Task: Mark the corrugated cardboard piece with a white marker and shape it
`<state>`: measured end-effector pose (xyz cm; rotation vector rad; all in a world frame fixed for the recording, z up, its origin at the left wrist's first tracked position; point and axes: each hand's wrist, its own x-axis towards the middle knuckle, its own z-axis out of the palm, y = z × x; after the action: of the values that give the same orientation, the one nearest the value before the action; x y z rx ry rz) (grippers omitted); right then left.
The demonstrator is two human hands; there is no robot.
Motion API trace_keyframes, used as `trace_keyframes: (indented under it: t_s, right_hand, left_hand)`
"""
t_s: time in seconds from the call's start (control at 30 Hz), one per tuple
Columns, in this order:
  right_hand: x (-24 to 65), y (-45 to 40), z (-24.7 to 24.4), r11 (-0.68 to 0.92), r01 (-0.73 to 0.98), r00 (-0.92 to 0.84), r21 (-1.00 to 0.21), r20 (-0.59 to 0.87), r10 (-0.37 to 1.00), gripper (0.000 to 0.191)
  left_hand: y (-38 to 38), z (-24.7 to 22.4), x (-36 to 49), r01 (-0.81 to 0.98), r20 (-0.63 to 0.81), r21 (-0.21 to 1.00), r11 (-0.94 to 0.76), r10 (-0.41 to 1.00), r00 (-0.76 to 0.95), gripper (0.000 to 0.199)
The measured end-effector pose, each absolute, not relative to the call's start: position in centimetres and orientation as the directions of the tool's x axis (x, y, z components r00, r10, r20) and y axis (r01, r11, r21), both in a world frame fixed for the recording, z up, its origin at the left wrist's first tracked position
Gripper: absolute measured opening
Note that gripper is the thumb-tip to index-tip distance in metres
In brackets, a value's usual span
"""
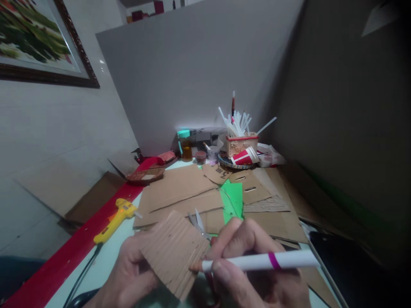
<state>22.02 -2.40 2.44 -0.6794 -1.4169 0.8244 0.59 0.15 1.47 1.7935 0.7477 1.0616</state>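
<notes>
Place is read as a craft corner at an indoor table (111, 256), as shown by the cardboard sheets (186, 182), green paper (236, 197), scissors (199, 220) and yellow glue gun (116, 221) spread over it, with a small cardboard piece (175, 252) held up in front. At the back, a basket (243, 144) filled with white sticks (239, 124), a red-and-white paper cup (243, 157) and a teal-lidded bottle (186, 149) are crowded below a grey panel (192, 77). A furnished room is indicated by the framed picture (35, 38) hung on the pale wall (48, 124); whether home, shop or office cannot be told.
</notes>
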Motion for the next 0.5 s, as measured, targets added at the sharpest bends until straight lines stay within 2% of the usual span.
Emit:
trace_keyframes:
  t_s: [0.1,0.23,0.37,0.5]
  right_hand:
    - [21.87,-2.35,2.28,0.591,-0.057,-0.010,-0.804,0.593,0.805,0.018]
    - [22.15,-2.35,2.51,0.530,0.054,0.055,-0.846,0.532,0.845,0.025]
    - [22.09,-2.33,2.43,0.624,0.011,0.051,-0.782,0.623,0.780,0.020]
    - [22.20,-1.97,2.35,0.560,0.042,0.104,-0.827,0.561,0.821,0.023]
  left_hand:
    - [0.18,1.52,0.54,0.051,0.324,0.919,-0.390,0.824,0.464,0.015]
    - [0.30,1.23,0.29,0.048,0.314,0.924,-0.379,0.825,0.469,0.013]
    - [0.39,0.94,0.14,0.015,0.328,0.927,-0.376,0.828,0.454,0.011]
    - [0.53,0.78,-0.01,-0.017,0.359,0.918,-0.397,0.810,0.463,0.012]
